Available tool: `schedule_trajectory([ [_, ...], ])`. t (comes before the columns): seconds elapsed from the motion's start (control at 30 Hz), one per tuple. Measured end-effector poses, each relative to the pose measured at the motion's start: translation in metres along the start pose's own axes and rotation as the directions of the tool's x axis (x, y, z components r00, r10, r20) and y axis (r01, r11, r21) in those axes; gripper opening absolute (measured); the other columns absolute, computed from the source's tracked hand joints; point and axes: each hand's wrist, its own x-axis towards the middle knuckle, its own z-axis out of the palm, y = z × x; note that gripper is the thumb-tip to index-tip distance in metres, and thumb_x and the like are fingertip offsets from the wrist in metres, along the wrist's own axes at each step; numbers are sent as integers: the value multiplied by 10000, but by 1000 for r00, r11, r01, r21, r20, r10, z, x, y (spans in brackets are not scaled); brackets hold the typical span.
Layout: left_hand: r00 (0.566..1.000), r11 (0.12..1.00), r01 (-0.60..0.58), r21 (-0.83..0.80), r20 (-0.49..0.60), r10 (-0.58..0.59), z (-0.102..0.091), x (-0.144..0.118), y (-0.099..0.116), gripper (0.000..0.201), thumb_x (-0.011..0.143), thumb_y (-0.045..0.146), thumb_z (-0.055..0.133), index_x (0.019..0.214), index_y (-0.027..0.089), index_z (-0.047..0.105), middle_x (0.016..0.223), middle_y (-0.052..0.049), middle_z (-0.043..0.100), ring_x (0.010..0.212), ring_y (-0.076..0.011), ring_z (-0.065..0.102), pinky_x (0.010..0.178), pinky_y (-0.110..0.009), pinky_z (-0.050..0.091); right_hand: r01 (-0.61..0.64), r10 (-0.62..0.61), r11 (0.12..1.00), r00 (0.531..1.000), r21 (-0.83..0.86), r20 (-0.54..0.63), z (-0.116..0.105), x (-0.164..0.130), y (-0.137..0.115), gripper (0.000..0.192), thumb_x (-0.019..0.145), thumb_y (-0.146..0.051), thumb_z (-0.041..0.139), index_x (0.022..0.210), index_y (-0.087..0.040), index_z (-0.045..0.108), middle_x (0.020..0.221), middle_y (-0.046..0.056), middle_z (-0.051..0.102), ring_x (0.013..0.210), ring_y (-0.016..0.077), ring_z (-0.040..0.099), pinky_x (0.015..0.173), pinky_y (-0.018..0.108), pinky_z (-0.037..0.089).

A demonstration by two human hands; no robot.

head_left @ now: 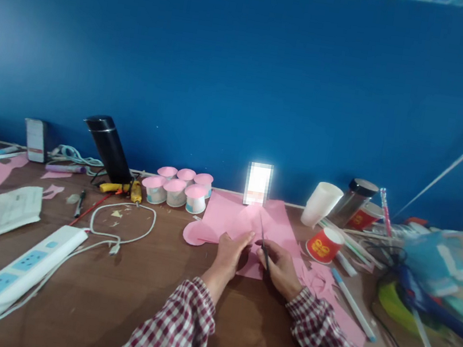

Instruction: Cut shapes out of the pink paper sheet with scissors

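Observation:
My right hand (282, 268) is closed around a pair of dark scissors (264, 244), whose narrow blades point away from me over the pink paper. Just beside it, my left hand (227, 257) pinches a piece of pink paper (250, 267) between thumb and fingers; its fingertips are partly hidden. Larger pink sheets (226, 210) lie flat on the table beyond both hands. At their left edge rests a round pink paper disc (194, 233). Cut pink scraps (322, 280) are heaped to the right of my right hand.
Several paper cups (175, 194) with pink tops stand back left, near a black flask (109, 146). A white power strip (20, 275) and cable (153, 223) lie left. On the right are a red cup (325, 245), a white cup (321, 203) and a marker (353, 305).

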Motion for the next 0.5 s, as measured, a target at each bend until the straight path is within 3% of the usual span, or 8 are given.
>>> schedule_trajectory([
  [0.23, 999, 1000, -5, -28, 49, 7, -1, -1, 2, 393, 527, 352, 830, 647, 122, 535, 529, -7, 580, 471, -116, 550, 465, -249, 438, 11, -11, 1000, 1000, 0, 9, -1, 0, 5, 424, 775, -476, 622, 1012, -125, 629, 598, -24, 522, 462, 104, 491, 414, 219, 418],
  [0.5, 1000, 999, 3, -49, 17, -2, -3, 2, -3, 454, 502, 333, 849, 748, 135, 522, 588, -27, 624, 518, -156, 604, 489, -278, 482, 24, -24, 1000, 1000, -9, 5, -1, 1, 4, 390, 779, -441, 624, 1000, -119, 627, 581, -33, 512, 447, 96, 481, 409, 215, 418],
])
